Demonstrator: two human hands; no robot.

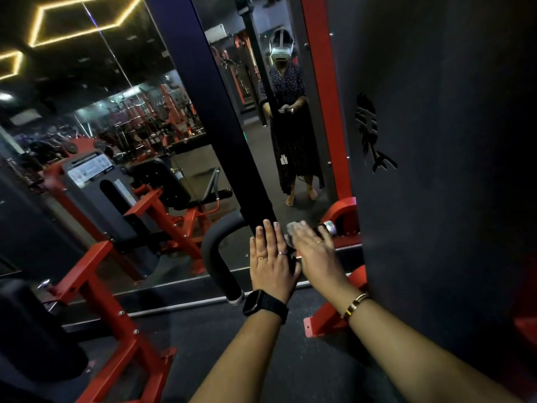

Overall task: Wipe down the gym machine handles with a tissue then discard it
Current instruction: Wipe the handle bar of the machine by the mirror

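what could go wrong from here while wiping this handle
The tissue is only a small wad under the right hand; it may slip off or tear on the handle. The left hand lies flat, not gripping, so the handle might shift. The curved end could get missed.

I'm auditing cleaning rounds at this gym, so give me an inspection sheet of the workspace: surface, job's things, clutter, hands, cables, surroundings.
Surface: dark floor.
Job's things: white tissue on the black handle bar, beside its chrome end cap.
Clutter: nothing seen.
Hands: left hand flat over the bar, fingers straight; right hand presses the tissue, fingers look straight, though blurred.
Cables: nothing seen.
Surroundings: wall mirror ahead, red upright frame, dark machine panel on the right, another red machine on the left.
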